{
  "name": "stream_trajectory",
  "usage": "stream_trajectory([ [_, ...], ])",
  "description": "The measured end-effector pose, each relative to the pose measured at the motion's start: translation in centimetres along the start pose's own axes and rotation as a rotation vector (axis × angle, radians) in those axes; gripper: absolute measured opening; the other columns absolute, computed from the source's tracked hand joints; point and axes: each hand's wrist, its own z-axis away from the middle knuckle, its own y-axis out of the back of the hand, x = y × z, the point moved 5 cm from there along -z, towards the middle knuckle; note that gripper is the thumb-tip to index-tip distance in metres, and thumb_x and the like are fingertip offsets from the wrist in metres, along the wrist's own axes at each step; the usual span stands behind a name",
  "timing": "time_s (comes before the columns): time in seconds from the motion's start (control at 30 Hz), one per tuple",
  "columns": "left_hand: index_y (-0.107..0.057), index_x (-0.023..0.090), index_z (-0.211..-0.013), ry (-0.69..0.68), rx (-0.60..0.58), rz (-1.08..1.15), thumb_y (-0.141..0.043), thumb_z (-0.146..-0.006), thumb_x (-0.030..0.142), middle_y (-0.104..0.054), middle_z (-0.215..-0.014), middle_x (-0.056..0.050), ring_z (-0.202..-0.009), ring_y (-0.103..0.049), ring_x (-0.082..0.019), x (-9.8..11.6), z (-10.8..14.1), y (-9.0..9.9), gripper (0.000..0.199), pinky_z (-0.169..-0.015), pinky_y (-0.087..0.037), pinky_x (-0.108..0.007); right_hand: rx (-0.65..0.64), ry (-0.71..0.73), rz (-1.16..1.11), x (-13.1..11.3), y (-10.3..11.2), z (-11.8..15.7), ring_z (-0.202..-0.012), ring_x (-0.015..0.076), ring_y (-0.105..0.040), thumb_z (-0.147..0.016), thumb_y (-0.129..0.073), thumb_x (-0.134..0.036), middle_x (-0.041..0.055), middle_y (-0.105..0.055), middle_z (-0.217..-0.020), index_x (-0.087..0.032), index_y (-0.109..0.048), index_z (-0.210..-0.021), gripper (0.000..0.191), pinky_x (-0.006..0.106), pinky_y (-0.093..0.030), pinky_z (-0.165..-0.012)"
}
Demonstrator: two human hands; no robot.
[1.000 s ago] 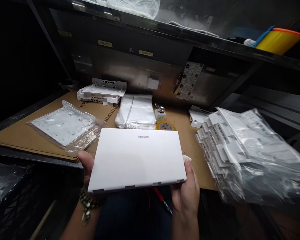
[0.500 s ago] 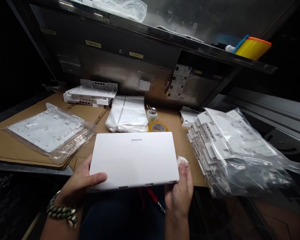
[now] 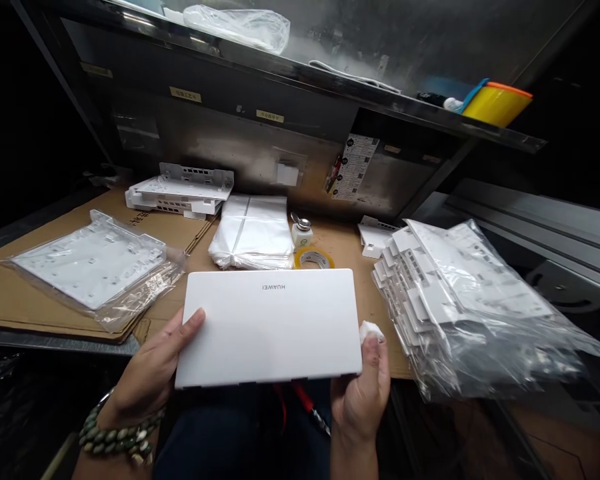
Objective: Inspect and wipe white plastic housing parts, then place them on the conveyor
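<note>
A white plastic cover (image 3: pixel 270 333) with upside-down HUAWEI lettering is held up in front of me, its smooth face toward me. My left hand (image 3: pixel 155 353) grips its left edge, thumb on the face and fingers behind. Beside the right edge, my right hand (image 3: pixel 363 380) pinches a crumpled white wipe (image 3: pixel 371 331) between thumb and fingers; its hold on the cover is partly hidden. Just beyond the cover lie a stack of clear plastic bags (image 3: pixel 253 230), a small pump bottle (image 3: pixel 302 235) and a roll of yellow tape (image 3: pixel 314 259).
Bagged white covers (image 3: pixel 460 287) are piled at the right. One bagged cover (image 3: pixel 93 260) lies on cardboard (image 3: pixel 10 293) at the left, with unbagged covers (image 3: pixel 180 190) behind it. A metal shelf (image 3: pixel 330 83) overhangs the bench and bears a yellow cup (image 3: pixel 497 103).
The cover has tilted so its face shows more squarely. My left thumb has slid up along its left edge. The right hand still pinches the wipe, slightly lower and further right.
</note>
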Motion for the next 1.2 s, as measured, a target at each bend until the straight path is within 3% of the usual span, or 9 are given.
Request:
stream_trajectory([
  [0.13,-0.074,0.016,-0.122,0.013,0.046,0.086,-0.081,-0.084,0.039,-0.083,-0.1,-0.01,-0.105,-0.076,-0.032,-0.5,-0.7,0.7,0.045,-0.085,-0.064,-0.031,0.051,-0.026,-0.001,0.3,0.4,-0.5,-0.079,0.0144,-0.072,-0.086,-0.077,-0.047,-0.0001,-0.076,-0.095,-0.022,-0.068,-0.106,0.033,0.024,-0.06,-0.067],
  [0.27,-0.074,0.02,-0.124,0.044,-0.185,0.167,-0.078,-0.082,0.057,-0.082,-0.104,-0.015,-0.103,-0.076,-0.037,-0.8,-1.3,-0.1,0.056,-0.091,-0.063,-0.044,0.049,-0.039,-0.019,0.7,0.6,-0.9,-0.081,0.0144,-0.072,-0.085,-0.078,-0.046,0.0002,-0.076,-0.097,-0.022,-0.068,-0.107,0.034,0.024,-0.061,-0.069],
  [0.43,-0.077,0.018,-0.114,-0.004,-0.11,0.0,-0.098,-0.06,0.03,-0.082,-0.095,-0.012,-0.096,-0.077,-0.038,-1.0,-1.2,-0.5,0.059,-0.073,-0.065,-0.034,-0.086,0.009,0.008,1.2,1.2,-2.1,-0.066,0.0117,-0.066,-0.087,-0.076,-0.049,-0.0028,-0.07,-0.081,-0.022,-0.064,-0.102,0.033,0.022,-0.055,-0.06],
  [0.5,-0.078,0.017,-0.107,-0.051,-0.046,-0.116,-0.099,-0.057,0.032,-0.082,-0.094,-0.012,-0.09,-0.078,-0.034,-1.0,-0.8,-0.6,0.056,-0.067,-0.065,-0.031,-0.108,0.146,0.127,0.6,1.9,-3.1,-0.071,0.0132,-0.067,-0.089,-0.073,-0.05,-0.0012,-0.071,-0.086,-0.022,-0.062,-0.103,0.033,0.026,-0.055,-0.065],
  [0.6,-0.081,0.017,-0.094,-0.209,0.012,-0.348,-0.096,-0.06,0.047,-0.083,-0.095,-0.01,-0.093,-0.077,-0.031,-0.3,-0.1,-0.9,0.047,-0.08,-0.064,-0.033,-0.043,0.472,0.456,-1.8,2.9,-4.4,-0.093,0.0195,-0.068,-0.091,-0.07,-0.048,0.0056,-0.071,-0.104,-0.02,-0.064,-0.107,0.033,0.038,-0.055,-0.087],
  [0.7,-0.084,0.023,-0.095,-0.445,-0.119,-0.543,-0.088,-0.072,0.045,-0.083,-0.099,-0.007,-0.099,-0.075,-0.029,0.9,0.7,-2.3,0.032,-0.091,-0.061,-0.035,-0.004,0.667,0.626,-4.3,3.2,-4.4,-0.105,0.0237,-0.066,-0.092,-0.071,-0.043,0.0078,-0.069,-0.11,-0.02,-0.071,-0.106,0.028,0.045,-0.05,-0.097],
  [0.77,-0.084,0.029,-0.099,-0.531,-0.203,-0.594,-0.084,-0.078,0.04,-0.083,-0.102,-0.004,-0.098,-0.075,-0.027,1.5,1.1,-3.1,0.024,-0.091,-0.059,-0.032,-0.039,0.739,0.628,-5.7,2.6,-3.6,-0.103,0.0228,-0.066,-0.092,-0.072,-0.036,0.0064,-0.069,-0.109,-0.021,-0.073,-0.106,0.021,0.042,-0.051,-0.094],
  [0.9,-0.083,0.036,-0.103,-0.564,-0.216,-0.609,-0.083,-0.079,0.041,-0.083,-0.102,-0.001,-0.097,-0.075,-0.025,1.9,1.4,-3.6,0.024,-0.089,-0.058,-0.029,-0.231,0.844,0.656,-7.4,-0.2,-1.1,-0.104,0.0192,-0.065,-0.093,-0.071,-0.024,0.0046,-0.069,-0.109,-0.024,-0.074,-0.108,0.016,0.033,-0.052,-0.089],
  [1.2,-0.081,0.042,-0.108,-0.735,-0.324,-0.713,-0.078,-0.086,0.031,-0.082,-0.109,0.002,-0.101,-0.077,-0.022,1.9,1.2,-2.3,0.025,-0.09,-0.059,-0.025,-0.534,0.843,0.683,-7.3,-5.0,1.1,-0.11,0.0183,-0.064,-0.093,-0.069,-0.013,0.0037,-0.065,-0.118,-0.031,-0.073,-0.117,0.031,0.03,-0.056,-0.09],
])
